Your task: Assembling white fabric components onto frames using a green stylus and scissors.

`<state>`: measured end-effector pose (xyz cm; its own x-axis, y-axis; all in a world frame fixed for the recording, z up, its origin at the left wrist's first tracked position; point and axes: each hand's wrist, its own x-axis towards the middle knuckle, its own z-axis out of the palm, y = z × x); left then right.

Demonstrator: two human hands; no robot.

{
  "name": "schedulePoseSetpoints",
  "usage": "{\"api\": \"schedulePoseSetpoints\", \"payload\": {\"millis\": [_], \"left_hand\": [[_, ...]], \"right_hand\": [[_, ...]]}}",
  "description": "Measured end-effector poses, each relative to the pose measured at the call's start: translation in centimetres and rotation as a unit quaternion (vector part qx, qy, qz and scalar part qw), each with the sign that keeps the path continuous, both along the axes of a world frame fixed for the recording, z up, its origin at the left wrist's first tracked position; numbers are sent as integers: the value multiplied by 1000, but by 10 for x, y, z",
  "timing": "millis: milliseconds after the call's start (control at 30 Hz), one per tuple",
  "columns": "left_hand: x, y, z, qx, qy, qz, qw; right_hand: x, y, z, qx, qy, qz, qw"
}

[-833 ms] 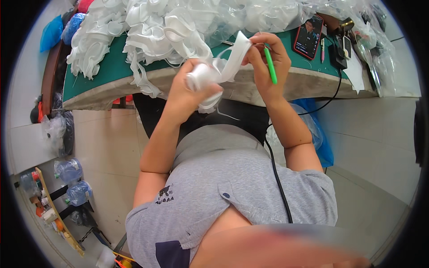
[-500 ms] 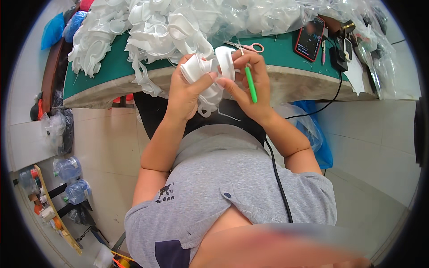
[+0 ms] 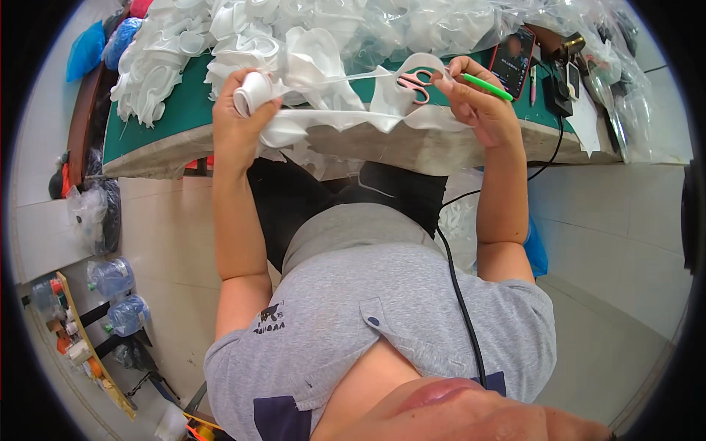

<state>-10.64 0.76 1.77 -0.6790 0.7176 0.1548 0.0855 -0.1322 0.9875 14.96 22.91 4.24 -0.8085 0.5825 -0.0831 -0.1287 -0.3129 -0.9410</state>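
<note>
My left hand [image 3: 241,114] is closed around the rolled end of a soft white strip [image 3: 346,117]. The strip stretches sideways along the table's near edge, with wavy, curled edges and a thin strand above it. At its other end my right hand [image 3: 482,106] pinches the strip between thumb and fingers. A slim bright green stick-like tool [image 3: 488,87] is also held in the right hand and points away to the right; its kind is not clear. Behind the strip, pink-handled scissors [image 3: 414,94] lie on the green table mat, partly covered by it.
White shaped pieces [image 3: 158,73] are heaped along the table's back and left. Clear plastic bags [image 3: 441,29] lie behind. A phone [image 3: 512,62], a pen [image 3: 533,84] and a black adapter [image 3: 557,95] with a cable lie at the right. The curved table edge [image 3: 173,153] faces me.
My hands have moved apart, left hand leftward and right hand rightward, and the bunched white piece is now drawn out into a long strip. The green tool has turned from upright to slanting sideways.
</note>
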Motion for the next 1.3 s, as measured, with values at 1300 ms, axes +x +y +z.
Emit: {"api": "schedulePoseSetpoints", "payload": {"millis": [1300], "left_hand": [[78,7,-6,6,-365,-204,908]], "right_hand": [[-37,-106,-5,643,102,-40,758]]}}
